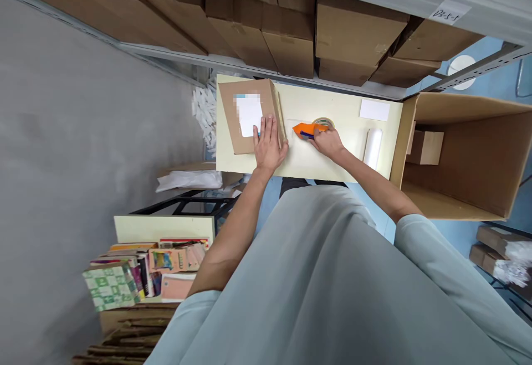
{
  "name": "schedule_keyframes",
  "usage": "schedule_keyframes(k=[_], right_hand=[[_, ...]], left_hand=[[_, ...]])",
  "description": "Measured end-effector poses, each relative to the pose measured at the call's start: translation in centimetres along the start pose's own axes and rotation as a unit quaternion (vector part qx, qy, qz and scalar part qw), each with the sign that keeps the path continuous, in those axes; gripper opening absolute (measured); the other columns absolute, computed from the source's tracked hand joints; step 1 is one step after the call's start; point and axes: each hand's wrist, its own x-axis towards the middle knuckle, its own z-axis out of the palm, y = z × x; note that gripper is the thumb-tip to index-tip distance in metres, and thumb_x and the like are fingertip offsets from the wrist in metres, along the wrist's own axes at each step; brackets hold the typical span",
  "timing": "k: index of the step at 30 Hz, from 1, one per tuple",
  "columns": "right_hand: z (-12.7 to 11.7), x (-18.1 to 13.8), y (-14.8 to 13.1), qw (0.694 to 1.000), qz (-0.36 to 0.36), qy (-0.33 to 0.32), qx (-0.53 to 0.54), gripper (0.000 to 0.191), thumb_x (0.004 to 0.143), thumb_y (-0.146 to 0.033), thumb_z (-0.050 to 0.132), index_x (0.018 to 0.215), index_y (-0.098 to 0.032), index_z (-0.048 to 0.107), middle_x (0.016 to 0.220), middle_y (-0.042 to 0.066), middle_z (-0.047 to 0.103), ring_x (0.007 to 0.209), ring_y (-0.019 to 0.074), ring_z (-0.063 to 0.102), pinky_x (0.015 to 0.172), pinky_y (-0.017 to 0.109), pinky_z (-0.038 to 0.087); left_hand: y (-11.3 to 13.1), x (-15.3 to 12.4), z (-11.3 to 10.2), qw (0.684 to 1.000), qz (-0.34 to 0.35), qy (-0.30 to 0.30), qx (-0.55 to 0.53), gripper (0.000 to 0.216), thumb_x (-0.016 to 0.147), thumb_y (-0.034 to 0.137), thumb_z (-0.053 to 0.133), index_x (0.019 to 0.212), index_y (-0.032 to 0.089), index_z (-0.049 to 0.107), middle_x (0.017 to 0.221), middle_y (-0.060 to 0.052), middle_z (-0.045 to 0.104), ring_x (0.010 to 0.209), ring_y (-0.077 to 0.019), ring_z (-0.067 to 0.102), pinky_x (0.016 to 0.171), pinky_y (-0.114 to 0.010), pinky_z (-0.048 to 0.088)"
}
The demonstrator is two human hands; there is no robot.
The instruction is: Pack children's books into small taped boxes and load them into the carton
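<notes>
A cardboard box (pixel 246 89) lies on the left part of the cream table (pixel 341 99), with a white label (pixel 250 116) stuck on its top. My left hand (pixel 269 146) rests on the label's lower right corner and the box's right edge, fingers stretched out. Just right of the box, my right hand (pixel 328 142) is wrapped round an orange tape dispenser (pixel 302 128). A roll of tape (pixel 323 122) shows behind its handle, and a dark blue part is at its front. The dispenser is apart from the box, above a pale sheet on the tabletop.
A large open carton (pixel 461 182) holding small boxes stands right of the table. On the tabletop lie a white roll (pixel 373 149) and a white card (pixel 374 109). Shelved boxes (pixel 286 38) line the far side. Books (pixel 145 268) stack at lower left beside a grey wall (pixel 83 132).
</notes>
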Motion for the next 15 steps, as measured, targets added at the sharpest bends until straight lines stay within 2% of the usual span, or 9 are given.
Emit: schedule_keyframes(k=[2, 5, 7, 10, 12, 15], right_hand=[[-0.3, 0.9, -0.9, 1.000, 0.009, 0.019, 0.011, 0.055, 0.117, -0.031, 0.042, 0.148, 0.009, 0.064, 0.123, 0.037, 0.079, 0.115, 0.0443, 0.077, 0.107, 0.055, 0.053], [-1.7, 3.1, -2.0, 0.996, 0.075, 0.043, 0.036, 0.051, 0.118, -0.027, 0.038, 0.138, 0.006, 0.072, 0.119, 0.036, 0.079, 0.109, 0.0425, 0.079, 0.099, 0.052, 0.058], [-3.3, 4.2, -2.1, 0.991, 0.114, 0.049, 0.043, 0.049, 0.117, -0.026, 0.039, 0.131, 0.005, 0.076, 0.120, 0.036, 0.079, 0.110, 0.0420, 0.079, 0.096, 0.050, 0.058], [-6.4, 4.1, -1.8, 0.992, 0.100, 0.072, 0.041, 0.047, 0.117, -0.029, 0.045, 0.127, 0.005, 0.076, 0.120, 0.036, 0.079, 0.112, 0.0416, 0.079, 0.099, 0.048, 0.057], [-8.7, 2.9, -1.6, 0.990, 0.089, 0.104, 0.045, 0.052, 0.119, -0.038, 0.047, 0.132, 0.006, 0.072, 0.117, 0.035, 0.080, 0.109, 0.0403, 0.080, 0.099, 0.045, 0.058], [-12.6, 1.0, -1.8, 0.982, 0.105, 0.145, 0.052, 0.062, 0.121, -0.051, 0.043, 0.143, 0.003, 0.065, 0.107, 0.028, 0.082, 0.101, 0.0383, 0.081, 0.093, 0.042, 0.059]], left_hand=[[0.1, 0.0, 0.2, 1.000, -0.003, 0.005, -0.006, 0.085, 0.101, 0.041, 0.061, 0.179, 0.014, 0.041, 0.189, -0.017, 0.031, 0.180, -0.0328, 0.015, 0.148, -0.057, -0.002], [0.0, -0.1, 0.5, 1.000, 0.000, 0.011, 0.004, 0.082, 0.102, 0.038, 0.057, 0.179, 0.013, 0.040, 0.189, -0.016, 0.031, 0.180, -0.0321, 0.015, 0.148, -0.056, -0.002], [-0.1, -0.3, 0.5, 1.000, 0.009, 0.011, 0.011, 0.082, 0.103, 0.038, 0.055, 0.179, 0.012, 0.040, 0.189, -0.016, 0.031, 0.180, -0.0328, 0.017, 0.148, -0.057, -0.001], [0.0, -0.3, 0.2, 1.000, 0.008, 0.011, 0.002, 0.082, 0.103, 0.045, 0.059, 0.177, 0.014, 0.042, 0.187, -0.019, 0.034, 0.179, -0.0374, 0.020, 0.147, -0.064, 0.003], [0.8, 0.3, -0.4, 0.999, -0.013, 0.024, -0.016, 0.082, 0.103, 0.050, 0.061, 0.175, 0.015, 0.045, 0.183, -0.022, 0.042, 0.176, -0.0405, 0.029, 0.145, -0.068, 0.013], [3.6, 2.4, -2.3, 0.994, 0.007, 0.095, -0.047, 0.073, 0.107, 0.048, 0.055, 0.173, 0.017, 0.047, 0.176, -0.024, 0.052, 0.169, -0.0382, 0.044, 0.142, -0.061, 0.033]])
